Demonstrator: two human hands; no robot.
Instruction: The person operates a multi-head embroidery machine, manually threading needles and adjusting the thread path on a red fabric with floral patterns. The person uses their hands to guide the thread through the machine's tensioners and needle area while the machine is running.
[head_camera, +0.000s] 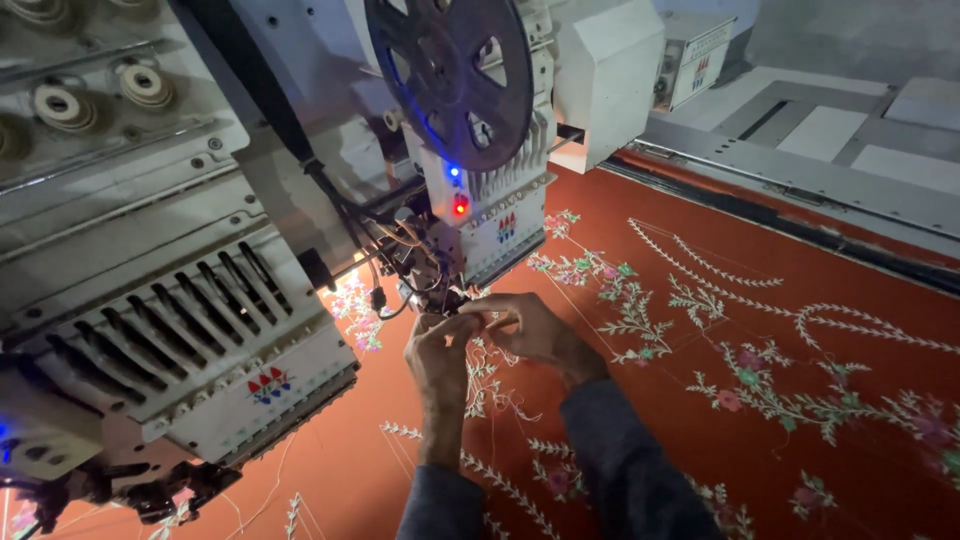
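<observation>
My left hand (437, 352) and my right hand (530, 328) are raised together under the needle end of the middle embroidery machine head (490, 215). Their fingertips meet just below the needle area, pinched on something too thin to make out, perhaps a thread. Both forearms wear dark blue sleeves. Red and blue lamps glow on that head, and a dark round reel (450, 75) turns or hangs above it. Beneath the hands lies stretched rust-red fabric (650, 420) with white and coloured floral embroidery.
A second embroidery head (190, 340) with a row of slotted thread levers fills the left. A white housing (610, 75) and a small control box (695, 60) stand at the back. A grey metal frame rail (800, 185) borders the fabric at the right.
</observation>
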